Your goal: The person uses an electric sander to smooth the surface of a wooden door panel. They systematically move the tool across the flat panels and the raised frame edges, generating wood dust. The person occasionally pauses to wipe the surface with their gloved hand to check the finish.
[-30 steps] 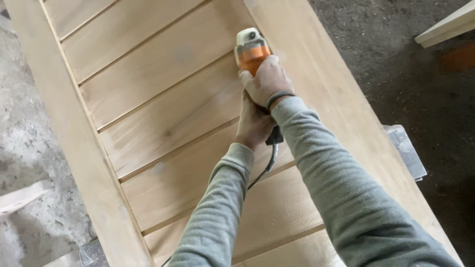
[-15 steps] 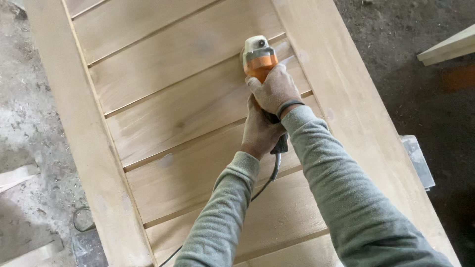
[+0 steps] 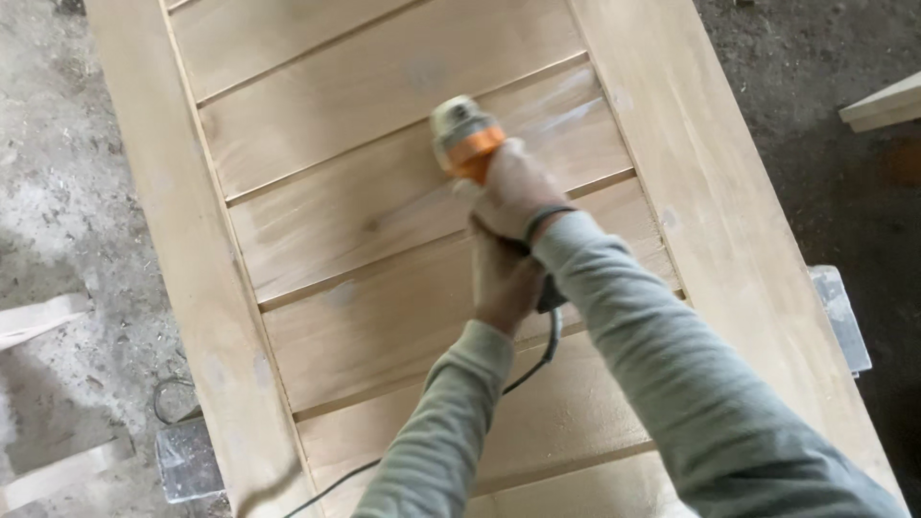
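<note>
Two arms in long, loose grey-green knit sleeves, ribbed at the cuffs and creased along the forearms. Bare left hand [image 3: 506,278] and bare right hand [image 3: 513,197], no gloves. A thin dark band around the right wrist, just above the cuff.

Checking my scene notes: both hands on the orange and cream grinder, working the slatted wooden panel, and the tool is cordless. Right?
Not quite. The tool is corded: the head view shows a black cord trailing from its rear across the slatted wooden panel. The rest holds: left hand and right hand both hold the orange and cream grinder.
</note>
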